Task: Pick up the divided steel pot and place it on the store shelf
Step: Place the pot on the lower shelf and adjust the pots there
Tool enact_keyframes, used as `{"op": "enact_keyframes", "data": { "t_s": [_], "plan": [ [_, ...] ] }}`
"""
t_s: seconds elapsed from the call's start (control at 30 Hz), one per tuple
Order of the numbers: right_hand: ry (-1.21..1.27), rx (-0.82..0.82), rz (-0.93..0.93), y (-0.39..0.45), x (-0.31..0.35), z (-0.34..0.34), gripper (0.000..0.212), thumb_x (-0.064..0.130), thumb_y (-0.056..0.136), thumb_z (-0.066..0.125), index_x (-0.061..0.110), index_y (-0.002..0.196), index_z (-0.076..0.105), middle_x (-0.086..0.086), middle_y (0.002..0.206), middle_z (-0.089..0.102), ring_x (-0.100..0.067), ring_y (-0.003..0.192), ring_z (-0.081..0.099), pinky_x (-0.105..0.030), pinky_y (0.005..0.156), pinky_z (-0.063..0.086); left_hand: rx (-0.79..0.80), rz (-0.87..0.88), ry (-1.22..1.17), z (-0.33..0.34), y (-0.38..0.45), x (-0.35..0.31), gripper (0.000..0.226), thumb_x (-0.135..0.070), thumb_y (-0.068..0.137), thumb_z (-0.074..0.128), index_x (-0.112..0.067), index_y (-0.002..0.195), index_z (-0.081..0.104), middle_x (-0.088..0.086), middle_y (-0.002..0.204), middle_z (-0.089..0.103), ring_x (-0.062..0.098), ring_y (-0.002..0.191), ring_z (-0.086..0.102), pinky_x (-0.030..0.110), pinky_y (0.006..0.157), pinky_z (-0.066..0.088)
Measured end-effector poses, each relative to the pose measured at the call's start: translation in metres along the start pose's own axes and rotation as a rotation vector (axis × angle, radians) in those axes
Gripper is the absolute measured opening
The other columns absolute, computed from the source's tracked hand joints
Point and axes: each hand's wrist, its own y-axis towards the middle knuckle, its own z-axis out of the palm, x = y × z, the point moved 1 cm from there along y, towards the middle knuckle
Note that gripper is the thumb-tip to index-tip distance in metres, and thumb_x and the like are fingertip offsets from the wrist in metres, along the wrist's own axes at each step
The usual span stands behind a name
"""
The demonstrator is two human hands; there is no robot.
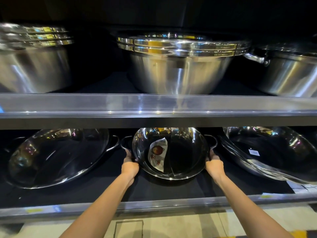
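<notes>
The divided steel pot (pixel 181 152) is shiny, with a curved partition down its middle and a paper label in its left half. It sits tilted toward me on the black lower shelf (pixel 103 189), between two other pans. My left hand (pixel 129 162) grips its left rim just below the dark loop handle. My right hand (pixel 213 163) grips the right rim below the other handle. Both forearms reach in over the shelf's front edge.
A wide steel pan (pixel 56 157) lies left of the pot and a stack of steel pans (pixel 271 152) lies right, both close. The upper shelf's front rail (pixel 157 107) hangs just above, carrying large steel bowls (pixel 178 64). Pale floor shows below.
</notes>
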Motion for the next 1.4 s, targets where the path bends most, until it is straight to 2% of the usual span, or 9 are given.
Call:
{"op": "enact_keyframes", "data": {
  "t_s": [0.33,0.5,0.7,0.83,0.97,1.13,1.23,1.3,1.4],
  "plan": [
    [-0.010,-0.005,0.000,0.000,0.001,0.001,0.054,0.000,0.095,0.039,0.013,0.145,0.026,-0.027,0.126,0.056,-0.039,0.116,0.054,-0.044,0.104,0.043,-0.071,0.010,0.118,0.005,-0.006,0.000,0.058,-0.002,0.094,0.040,-0.021,0.144,0.019,0.014,0.142,0.045,0.029,0.129,0.043,0.036,0.110,0.035],
    [-0.009,0.006,-0.016,0.000,0.004,0.000,0.053,0.001,0.095,0.038,0.013,0.145,0.027,-0.026,0.125,0.057,-0.038,0.115,0.055,-0.043,0.104,0.043,-0.061,0.010,0.131,0.004,-0.007,-0.003,0.058,-0.001,0.093,0.040,-0.019,0.145,0.019,0.015,0.145,0.041,0.030,0.132,0.040,0.037,0.111,0.033],
    [-0.059,0.023,-0.015,0.001,0.009,0.000,0.055,-0.003,0.094,0.034,0.012,0.146,0.024,-0.026,0.126,0.057,-0.037,0.113,0.056,-0.044,0.105,0.043,-0.052,-0.002,0.034,0.002,-0.006,-0.005,0.045,-0.020,0.098,0.031,-0.019,0.143,0.026,0.015,0.142,0.045,0.030,0.131,0.042,0.038,0.113,0.032],
    [0.009,0.021,0.023,0.000,0.010,0.000,0.055,-0.003,0.094,0.030,0.014,0.146,0.024,-0.021,0.121,0.058,-0.033,0.108,0.056,-0.038,0.102,0.044,-0.048,0.006,0.041,0.002,-0.006,-0.005,0.046,-0.018,0.097,0.036,-0.019,0.142,0.027,0.015,0.142,0.044,0.031,0.131,0.041,0.037,0.111,0.033],
    [-0.020,0.022,0.014,-0.002,0.012,0.001,0.054,-0.001,0.095,0.031,0.014,0.146,0.024,-0.026,0.122,0.058,-0.038,0.112,0.056,-0.045,0.104,0.044,-0.049,-0.017,-0.046,0.002,-0.006,-0.007,0.043,-0.026,0.098,0.033,-0.018,0.141,0.031,0.013,0.143,0.044,0.029,0.131,0.042,0.037,0.112,0.032],
    [-0.089,0.014,-0.009,0.000,0.010,0.000,0.050,0.003,0.096,0.033,0.013,0.145,0.027,-0.026,0.124,0.057,-0.039,0.113,0.055,-0.047,0.104,0.043,-0.011,-0.004,-0.045,-0.002,-0.006,-0.005,0.049,-0.011,0.094,0.044,-0.015,0.141,0.030,0.012,0.145,0.041,0.030,0.133,0.040,0.044,0.115,0.033],
    [-0.103,0.003,0.023,-0.006,0.014,-0.004,0.049,0.010,0.098,0.035,0.016,0.146,0.025,-0.027,0.120,0.060,-0.040,0.110,0.057,-0.043,0.099,0.045,-0.053,0.120,0.261,-0.012,-0.012,-0.015,0.036,-0.009,0.093,0.043,-0.011,0.129,0.045,0.017,0.129,0.056,0.033,0.118,0.053,0.039,0.098,0.046],
    [-0.255,-0.067,0.000,-0.020,0.019,-0.010,0.044,0.011,0.098,0.039,0.009,0.142,0.034,-0.028,0.115,0.063,-0.042,0.104,0.059,-0.037,0.081,0.046,-0.131,0.268,0.502,-0.021,-0.027,-0.023,0.026,-0.006,0.092,0.039,-0.003,0.115,0.053,0.024,0.114,0.061,0.037,0.102,0.058,0.039,0.081,0.047],
    [-0.492,-0.074,-0.060,-0.047,0.046,-0.021,0.028,0.008,0.095,0.042,0.001,0.120,0.052,-0.029,0.102,0.066,-0.042,0.092,0.062,-0.032,0.065,0.040,-0.065,0.360,0.898,-0.031,-0.056,-0.047,0.028,-0.008,0.093,0.039,0.001,0.114,0.055,0.023,0.116,0.061,0.036,0.105,0.057,0.042,0.089,0.048]
  ]
}}
